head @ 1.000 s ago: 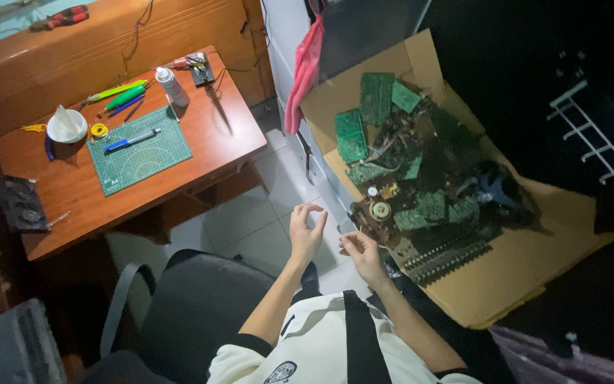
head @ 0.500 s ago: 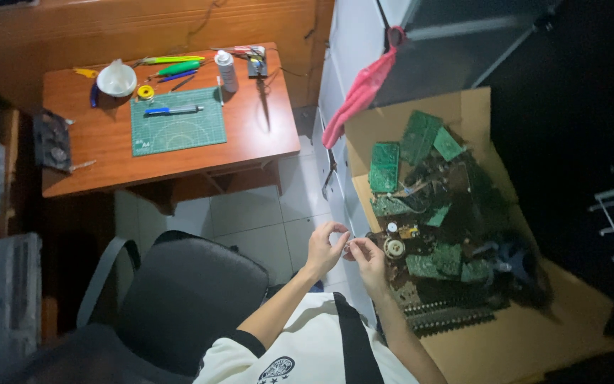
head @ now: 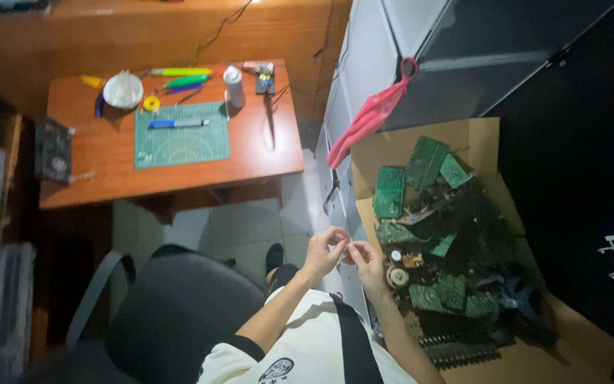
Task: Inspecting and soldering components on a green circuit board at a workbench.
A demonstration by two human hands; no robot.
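A tiny part, too small for me to identify, sits pinched between the fingers of my left hand (head: pixel 323 250) and right hand (head: pixel 365 259), held together above the floor, just beside the cardboard box (head: pixel 477 146) of green circuit boards (head: pixel 390 192).

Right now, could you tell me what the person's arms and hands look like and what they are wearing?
Both hands, left hand and right hand, are bare, without gloves. The forearms are uncovered; a short white sleeve with a black cuff shows on the left arm. A black strap crosses the white shirt.
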